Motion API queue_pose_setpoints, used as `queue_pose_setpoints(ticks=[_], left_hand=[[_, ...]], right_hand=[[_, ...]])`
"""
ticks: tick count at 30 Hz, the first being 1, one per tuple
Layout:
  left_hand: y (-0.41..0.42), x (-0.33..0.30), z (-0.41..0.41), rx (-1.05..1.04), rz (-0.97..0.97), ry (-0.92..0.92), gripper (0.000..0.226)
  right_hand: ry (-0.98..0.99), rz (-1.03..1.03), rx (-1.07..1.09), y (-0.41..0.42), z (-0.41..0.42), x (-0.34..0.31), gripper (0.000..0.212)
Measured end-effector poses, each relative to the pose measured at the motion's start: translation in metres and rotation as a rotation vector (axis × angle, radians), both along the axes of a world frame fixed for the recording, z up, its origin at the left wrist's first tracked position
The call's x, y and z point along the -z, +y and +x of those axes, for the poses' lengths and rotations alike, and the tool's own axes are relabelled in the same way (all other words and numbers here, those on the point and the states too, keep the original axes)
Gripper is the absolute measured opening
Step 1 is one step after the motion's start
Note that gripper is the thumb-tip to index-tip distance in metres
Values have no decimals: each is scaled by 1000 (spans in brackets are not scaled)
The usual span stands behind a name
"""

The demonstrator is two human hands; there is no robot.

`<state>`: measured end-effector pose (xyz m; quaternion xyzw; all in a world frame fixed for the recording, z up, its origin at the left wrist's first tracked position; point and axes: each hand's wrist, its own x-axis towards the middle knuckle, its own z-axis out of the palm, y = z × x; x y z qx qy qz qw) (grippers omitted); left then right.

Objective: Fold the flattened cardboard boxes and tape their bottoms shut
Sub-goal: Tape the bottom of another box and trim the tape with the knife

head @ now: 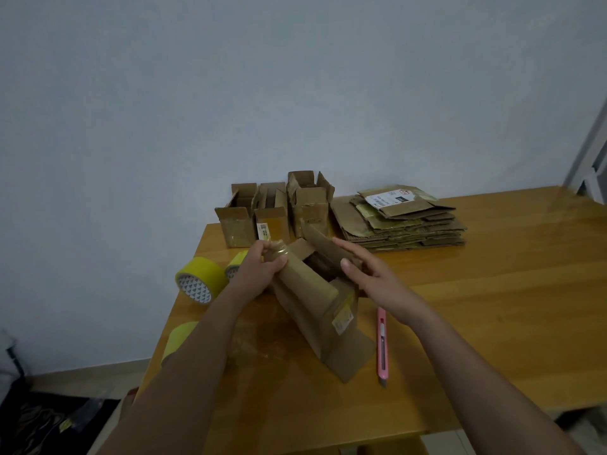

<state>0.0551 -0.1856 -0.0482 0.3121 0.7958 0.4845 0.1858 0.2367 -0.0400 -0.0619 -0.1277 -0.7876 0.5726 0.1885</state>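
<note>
A brown cardboard box (315, 307) lies tilted on the wooden table (476, 307), its flaps spread open toward the far side. My left hand (259, 270) grips a roll of clear tape (277, 251) against the box's upper left edge. On the box's right side my right hand (364, 274) holds a raised flap, thumb in front and fingers behind. A stack of flattened boxes (404, 221) lies at the back right. Three folded boxes (272, 211) stand upright at the back, tops open.
A pink utility knife (382, 346) lies on the table right of the box. Yellow tape rolls sit at the table's left edge: one large (200, 279), one behind my left hand (235, 264), one nearer me (177, 338). The table's left edge drops to the floor.
</note>
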Motion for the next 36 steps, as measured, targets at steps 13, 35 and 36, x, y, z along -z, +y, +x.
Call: queue_pose_setpoints(ticks=[13,35,36], left_hand=[[6,13,8,-131,26,81,43],[-17,25,77,-143,115,224,35],[-19,26,77,-155,109,220,35]], right_hand=[[-302,304,-60,-3,11,-8,69],[-6,255,196,18,38,19,48],[1,276,204,17,37,20,47]])
